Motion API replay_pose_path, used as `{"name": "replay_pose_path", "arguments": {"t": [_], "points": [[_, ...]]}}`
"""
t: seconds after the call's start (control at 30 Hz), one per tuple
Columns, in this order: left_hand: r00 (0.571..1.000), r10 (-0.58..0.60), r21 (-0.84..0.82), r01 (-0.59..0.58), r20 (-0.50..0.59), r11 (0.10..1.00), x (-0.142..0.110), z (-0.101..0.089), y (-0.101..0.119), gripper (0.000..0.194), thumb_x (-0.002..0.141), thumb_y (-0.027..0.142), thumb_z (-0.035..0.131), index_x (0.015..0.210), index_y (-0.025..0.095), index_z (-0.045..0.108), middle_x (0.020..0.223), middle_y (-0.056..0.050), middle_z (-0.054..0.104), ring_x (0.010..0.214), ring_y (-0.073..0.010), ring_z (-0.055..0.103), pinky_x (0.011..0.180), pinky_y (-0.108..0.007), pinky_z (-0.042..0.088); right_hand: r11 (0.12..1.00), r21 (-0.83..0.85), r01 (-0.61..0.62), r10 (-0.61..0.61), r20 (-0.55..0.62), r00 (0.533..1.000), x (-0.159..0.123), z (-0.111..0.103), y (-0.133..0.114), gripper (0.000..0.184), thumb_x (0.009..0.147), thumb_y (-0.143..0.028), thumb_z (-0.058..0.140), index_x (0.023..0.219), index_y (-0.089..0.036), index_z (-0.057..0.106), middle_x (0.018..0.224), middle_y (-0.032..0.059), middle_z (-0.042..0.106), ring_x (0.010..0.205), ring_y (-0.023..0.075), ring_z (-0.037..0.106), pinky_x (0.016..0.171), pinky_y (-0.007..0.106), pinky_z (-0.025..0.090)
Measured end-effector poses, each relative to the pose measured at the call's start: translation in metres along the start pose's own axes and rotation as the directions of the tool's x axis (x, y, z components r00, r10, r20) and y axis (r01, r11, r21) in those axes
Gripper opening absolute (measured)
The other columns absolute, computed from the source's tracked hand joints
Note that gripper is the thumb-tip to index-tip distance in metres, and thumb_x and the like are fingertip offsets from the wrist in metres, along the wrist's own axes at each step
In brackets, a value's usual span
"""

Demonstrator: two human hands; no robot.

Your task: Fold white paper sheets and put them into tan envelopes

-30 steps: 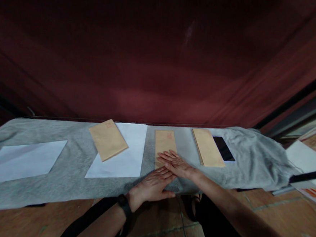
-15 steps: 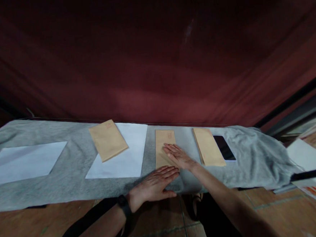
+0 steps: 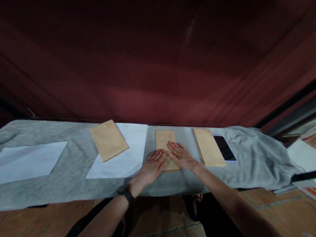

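A brown paper envelope (image 3: 163, 137) with a small red print lies flat on the grey cloth. My left hand (image 3: 152, 166) rests on its left edge, fingers stretched out flat. Across its right side lies my right hand (image 3: 181, 156), also flat and open, with its fingertips on the paper. Between the two hands part of the envelope shows, and the rest is hidden under the fingers. To the right lies a stack of brown envelopes (image 3: 209, 147). Left of my hands another pile of brown envelopes (image 3: 109, 140) sits askew on white paper (image 3: 134, 149).
A dark-screened phone (image 3: 225, 148) lies beside the right stack. At the far left is another white sheet (image 3: 28, 162). The grey cloth (image 3: 75, 167) covers a narrow surface against a dark red panel (image 3: 155, 79). Tiled floor (image 3: 159, 219) shows below its front edge.
My left hand has moved up from the envelope's near end onto its left edge. My right hand has come off the left hand and shifted slightly right.
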State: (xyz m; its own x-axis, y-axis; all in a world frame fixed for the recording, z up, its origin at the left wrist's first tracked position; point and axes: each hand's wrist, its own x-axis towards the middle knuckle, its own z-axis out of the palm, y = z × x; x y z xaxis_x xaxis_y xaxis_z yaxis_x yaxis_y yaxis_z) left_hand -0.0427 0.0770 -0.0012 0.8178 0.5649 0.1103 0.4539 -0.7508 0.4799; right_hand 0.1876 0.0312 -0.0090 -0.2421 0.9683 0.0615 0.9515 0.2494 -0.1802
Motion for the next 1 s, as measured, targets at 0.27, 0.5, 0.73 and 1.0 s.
{"name": "replay_pose_path", "arguments": {"t": [0.27, 0.5, 0.73, 1.0], "points": [[1.000, -0.018, 0.133, 0.020, -0.019, 0.991, 0.010, 0.004, -0.010, 0.055, 0.103, 0.038, 0.026, 0.152, 0.016, 0.036, 0.159, -0.011, 0.035, 0.149, -0.0206, 0.028, 0.122, -0.043, 0.022, 0.986, 0.132, 0.106, -0.114, 0.054, 0.992, -0.047, -0.009, -0.018, 0.064, 0.103, -0.042, 0.040, 0.159, -0.025, 0.013, 0.163, 0.0065, 0.023, 0.151, 0.0208, 0.022, 0.124, 0.046, 0.019], [0.998, 0.022, 0.093, -0.027, 0.053, 0.995, 0.008, -0.002, -0.015, 0.053, 0.103, 0.034, 0.027, 0.150, 0.013, 0.040, 0.160, -0.013, 0.033, 0.150, -0.0220, 0.025, 0.122, -0.044, 0.022, 0.964, 0.250, 0.090, -0.084, -0.035, 0.996, -0.075, -0.009, -0.032, 0.050, 0.104, -0.040, 0.040, 0.152, -0.027, 0.037, 0.157, 0.0051, 0.041, 0.144, 0.0184, 0.038, 0.122, 0.045, 0.027], [0.997, 0.043, 0.031, -0.045, 0.065, 0.999, -0.005, -0.002, -0.007, 0.062, 0.099, 0.054, 0.042, 0.149, 0.018, 0.041, 0.160, -0.013, 0.034, 0.150, -0.0243, 0.024, 0.122, -0.044, 0.022, 0.951, 0.311, -0.004, 0.062, -0.179, 0.982, -0.066, -0.002, -0.039, 0.033, 0.103, -0.033, 0.043, 0.131, -0.029, 0.062, 0.137, 0.0044, 0.063, 0.127, 0.0198, 0.056, 0.108, 0.043, 0.042], [0.997, -0.049, 0.040, 0.051, -0.067, 0.998, -0.011, 0.009, 0.004, 0.051, 0.096, 0.029, 0.046, 0.146, 0.020, 0.044, 0.160, -0.011, 0.035, 0.149, -0.0254, 0.027, 0.122, -0.048, 0.024, 0.965, 0.213, -0.153, 0.193, -0.183, 0.964, -0.056, -0.001, -0.053, 0.036, 0.102, -0.024, 0.041, 0.132, -0.026, 0.060, 0.136, 0.0063, 0.063, 0.124, 0.0220, 0.057, 0.105, 0.043, 0.043]]}}
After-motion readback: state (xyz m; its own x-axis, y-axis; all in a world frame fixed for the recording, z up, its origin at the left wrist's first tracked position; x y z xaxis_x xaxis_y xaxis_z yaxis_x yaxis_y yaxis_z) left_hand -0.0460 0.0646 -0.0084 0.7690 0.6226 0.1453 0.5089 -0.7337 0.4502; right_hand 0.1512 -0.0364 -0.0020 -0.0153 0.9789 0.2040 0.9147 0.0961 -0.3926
